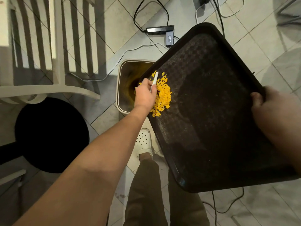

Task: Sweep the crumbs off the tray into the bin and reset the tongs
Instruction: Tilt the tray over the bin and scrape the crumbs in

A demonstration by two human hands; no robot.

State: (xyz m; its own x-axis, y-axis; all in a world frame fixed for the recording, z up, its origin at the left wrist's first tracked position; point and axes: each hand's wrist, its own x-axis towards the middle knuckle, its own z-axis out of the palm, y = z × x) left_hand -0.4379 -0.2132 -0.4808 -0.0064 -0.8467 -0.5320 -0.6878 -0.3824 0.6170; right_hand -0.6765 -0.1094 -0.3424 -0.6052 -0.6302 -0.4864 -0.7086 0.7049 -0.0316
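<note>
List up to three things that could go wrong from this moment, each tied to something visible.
1. The yellow crumbs sit at the tray edge, only partly over the bin; some may fall on the tiled floor.
2. The right hand alone holds the tilted tray, which might slip.
3. Crumbs could land near the power strip and cables.

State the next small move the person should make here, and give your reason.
Probably drag the white tool in the left hand toward the bin: the yellow crumbs are piled at the tray edge that overhangs it, while the right hand holds the tray.
</note>
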